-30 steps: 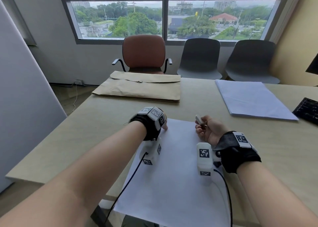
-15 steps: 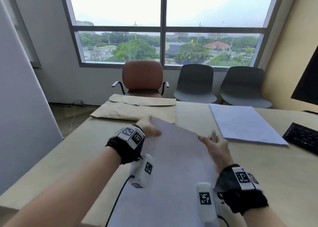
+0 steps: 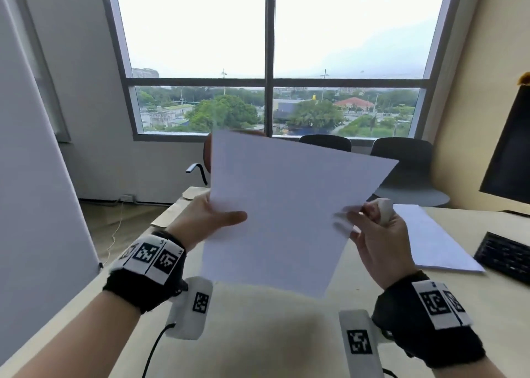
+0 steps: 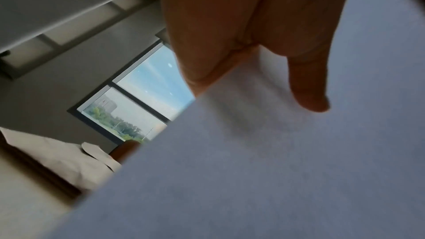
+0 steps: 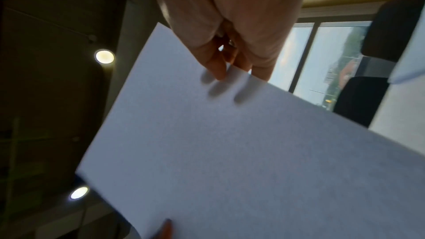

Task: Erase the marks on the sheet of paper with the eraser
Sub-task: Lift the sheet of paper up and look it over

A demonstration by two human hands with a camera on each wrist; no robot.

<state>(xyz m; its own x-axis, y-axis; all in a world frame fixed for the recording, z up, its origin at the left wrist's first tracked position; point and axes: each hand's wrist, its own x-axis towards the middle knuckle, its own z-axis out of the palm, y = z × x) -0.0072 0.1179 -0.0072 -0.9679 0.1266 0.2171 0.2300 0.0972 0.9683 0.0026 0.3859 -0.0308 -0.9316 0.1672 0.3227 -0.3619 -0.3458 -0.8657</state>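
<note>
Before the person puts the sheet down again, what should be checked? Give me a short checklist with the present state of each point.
1. Left hand holds the white sheet of paper: ok, thumb on the near face.
2. Right hand holds the sheet's opposite edge: ok.
3. Small white eraser in the right hand: ok.
4. Marks gone: cannot tell; the near face looks blank, the far face is hidden.
5. Beige table below the sheet free: ok.
6. Sheet flat: ok, no folds visible.

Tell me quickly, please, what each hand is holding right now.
Left hand: pinches the sheet of paper.
Right hand: grips the eraser and pinches the sheet's other edge.
</note>
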